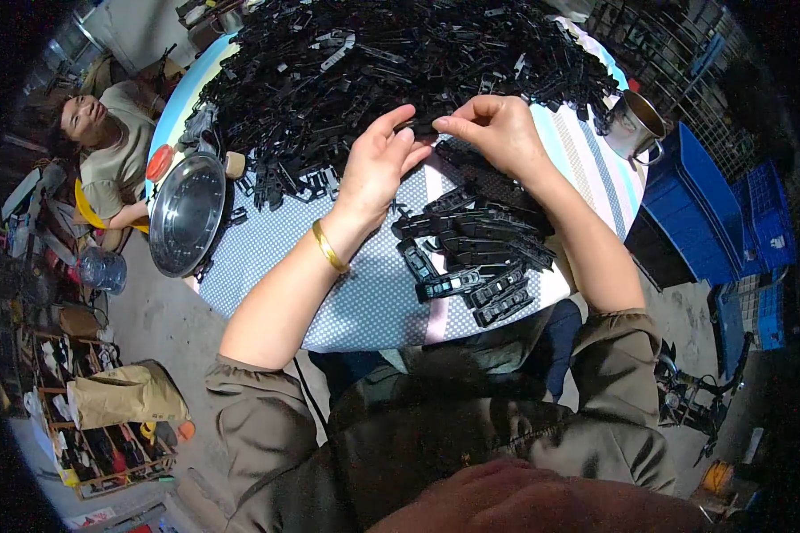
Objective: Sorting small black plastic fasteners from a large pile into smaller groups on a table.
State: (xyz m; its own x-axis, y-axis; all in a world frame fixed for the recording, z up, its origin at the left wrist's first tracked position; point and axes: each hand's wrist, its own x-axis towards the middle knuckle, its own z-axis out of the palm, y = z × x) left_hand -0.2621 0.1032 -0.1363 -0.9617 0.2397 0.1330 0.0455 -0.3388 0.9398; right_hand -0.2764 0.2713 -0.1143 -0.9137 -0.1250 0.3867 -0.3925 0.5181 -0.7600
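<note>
Over the near edge of a big heap of black plastic parts, my two hands meet at a small black plastic part. Its outline blends into the dark heap behind it. My left hand, with a gold bangle on the wrist, has curled fingers and its thumb at the part's left end. My right hand pinches the other end between thumb and forefinger. Below my right hand, a group of long black plastic clips lies roughly in rows on the patterned tablecloth.
A round metal tray sits at the table's left edge beside a red lid. A metal mug stands at the right edge. Blue crates are beyond it. Another person sits at the left. A shelf rack stands lower left.
</note>
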